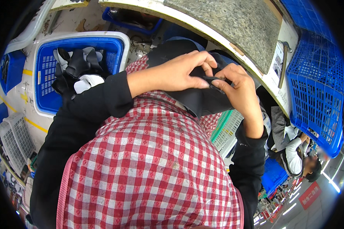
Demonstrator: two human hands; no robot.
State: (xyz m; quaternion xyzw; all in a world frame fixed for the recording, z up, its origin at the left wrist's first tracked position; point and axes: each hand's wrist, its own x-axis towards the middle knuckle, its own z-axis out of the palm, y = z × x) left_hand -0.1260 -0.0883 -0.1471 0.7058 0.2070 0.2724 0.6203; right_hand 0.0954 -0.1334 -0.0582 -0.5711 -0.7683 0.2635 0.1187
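Observation:
Over my lap, my left hand (181,72) and my right hand (239,82) meet with bent fingers. Between the thumbs and fingertips of both is the edge of a thin, black, flexible piece (214,79), like leather or cloth; its exact kind cannot be made out. More black sheet material (208,101) drapes across my lap beneath the hands, partly covered by them. Whether it is joined to the pinched edge does not show. A red-and-white checked apron (153,152) covers my front.
Left of me, a blue basket with a white rim (125,47) holds black and white cut pieces (82,63). Ahead stands a workbench with a stone slab (233,26) and a hammer (283,66). Blue crates (317,91) are at the right, near another person (294,158).

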